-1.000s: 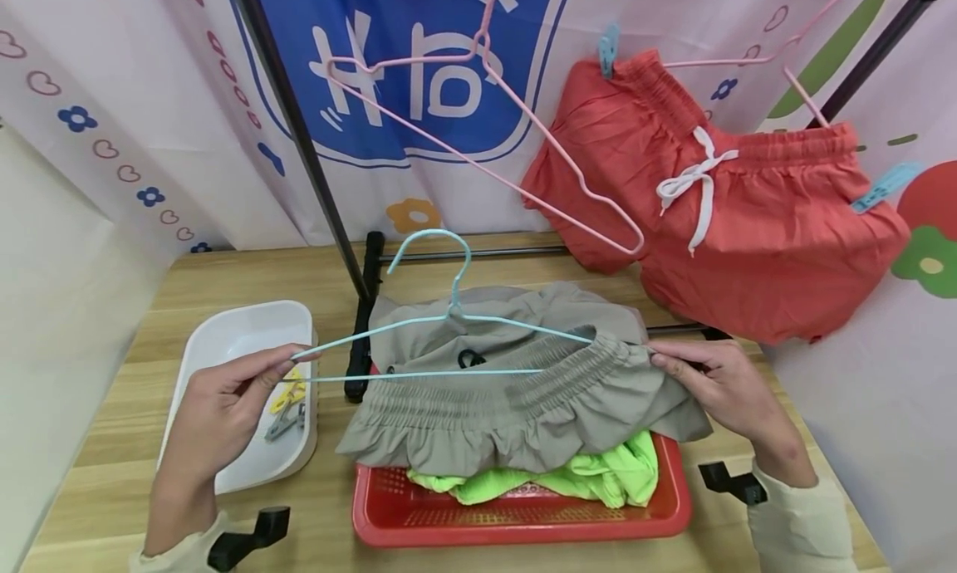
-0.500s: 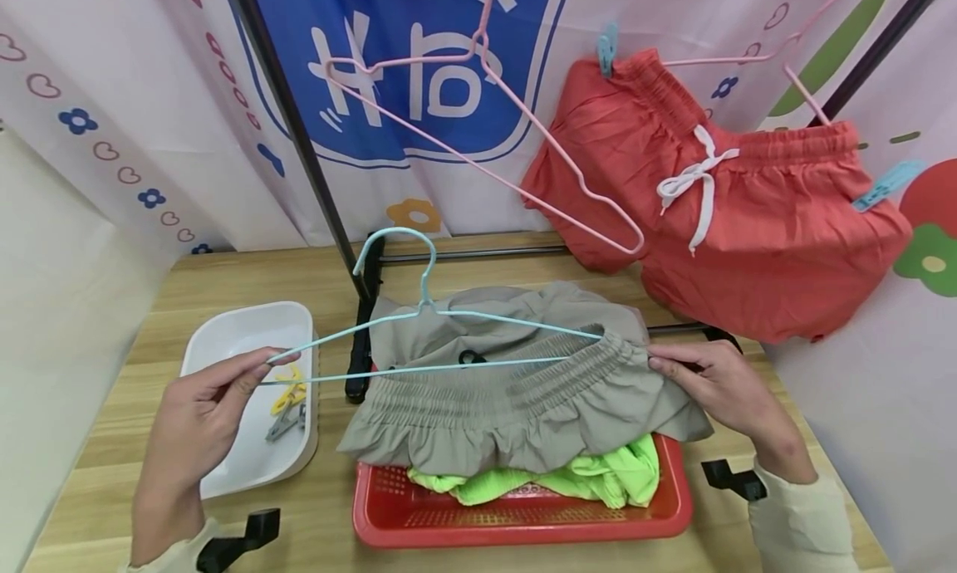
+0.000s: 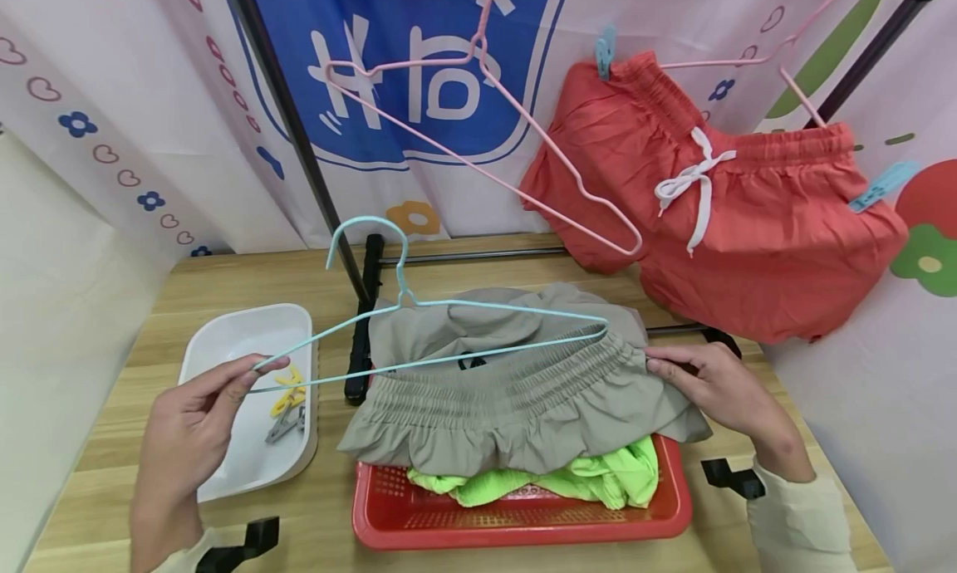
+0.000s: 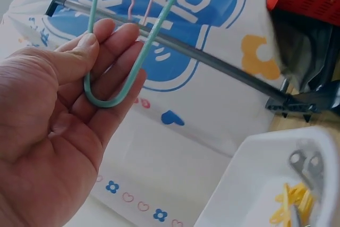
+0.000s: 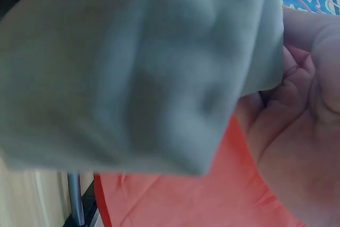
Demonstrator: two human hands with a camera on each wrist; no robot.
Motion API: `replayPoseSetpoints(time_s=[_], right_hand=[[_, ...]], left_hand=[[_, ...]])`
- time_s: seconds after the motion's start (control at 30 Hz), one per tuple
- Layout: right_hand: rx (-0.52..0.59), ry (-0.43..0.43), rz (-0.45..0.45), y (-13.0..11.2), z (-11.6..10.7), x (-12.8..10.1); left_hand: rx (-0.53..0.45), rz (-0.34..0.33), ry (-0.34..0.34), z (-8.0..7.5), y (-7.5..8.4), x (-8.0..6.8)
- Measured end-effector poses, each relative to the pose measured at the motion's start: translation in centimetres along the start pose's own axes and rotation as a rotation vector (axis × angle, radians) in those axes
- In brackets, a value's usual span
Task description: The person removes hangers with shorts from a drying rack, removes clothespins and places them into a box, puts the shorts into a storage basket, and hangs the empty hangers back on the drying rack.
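My left hand point(image 3: 196, 407) pinches the left end of a light blue wire hanger point(image 3: 419, 340), whose bend point(image 4: 109, 91) lies between thumb and fingers in the left wrist view. The hanger's right end reaches the elastic waistband of grey shorts point(image 3: 516, 386) that lie over a red basket point(image 3: 523, 515). My right hand point(image 3: 703, 382) grips the right edge of the grey shorts point(image 5: 138, 73) at the waistband. Bright green cloth point(image 3: 553, 477) sits under the shorts in the basket.
A white tray point(image 3: 247, 340) at the left holds yellow and grey clothespins point(image 3: 286, 407). Red shorts point(image 3: 740, 216) hang clipped on a pink hanger at the back right, beside an empty pink hanger point(image 3: 478, 141). A black rack pole point(image 3: 299, 149) rises behind. Black clamps sit at the table's front edge.
My left hand has drawn the blue hanger leftward and its hook has risen and shifted left. The right hand keeps its grip on the waistband.
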State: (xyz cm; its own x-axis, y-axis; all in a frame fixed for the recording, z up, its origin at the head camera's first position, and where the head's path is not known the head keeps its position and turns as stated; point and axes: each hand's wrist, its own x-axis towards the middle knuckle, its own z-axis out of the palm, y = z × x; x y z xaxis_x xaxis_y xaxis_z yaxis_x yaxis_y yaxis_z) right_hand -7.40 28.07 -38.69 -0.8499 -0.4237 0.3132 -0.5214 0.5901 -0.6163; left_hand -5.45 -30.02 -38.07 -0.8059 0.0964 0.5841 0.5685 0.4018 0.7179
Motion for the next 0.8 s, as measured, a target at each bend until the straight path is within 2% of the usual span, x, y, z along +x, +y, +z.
replayPoseSetpoints(time_s=[0.13,0.33,0.4,0.53,0.7,0.8], right_hand=[[0.015,-0.011,0.005,-0.2,-0.2,0.1],[0.113,0.0,-0.022,-0.8,-0.2,0.4],[0.1,0.001,-0.009,-1.0,-0.3,0.4],[0.092,-0.001,-0.009,-1.2,-0.3,0.4],[0.179,0.006,-0.024,-1.6,-0.4,0.6],[0.203,0.02,-0.032,-2.0,-0.5,0.6]], left_hand=[[-0.089,0.017,-0.03,0.6,0.0,0.0],[-0.14,0.048,-0.078,0.7,0.0,0.0],[-0.154,0.063,-0.084,0.7,0.0,0.1],[-0.128,0.062,-0.105,0.7,0.5,0.1],[-0.093,0.015,-0.178,1.6,1.3,0.3],[-0.048,0.002,-0.191,2.2,1.6,0.5]])
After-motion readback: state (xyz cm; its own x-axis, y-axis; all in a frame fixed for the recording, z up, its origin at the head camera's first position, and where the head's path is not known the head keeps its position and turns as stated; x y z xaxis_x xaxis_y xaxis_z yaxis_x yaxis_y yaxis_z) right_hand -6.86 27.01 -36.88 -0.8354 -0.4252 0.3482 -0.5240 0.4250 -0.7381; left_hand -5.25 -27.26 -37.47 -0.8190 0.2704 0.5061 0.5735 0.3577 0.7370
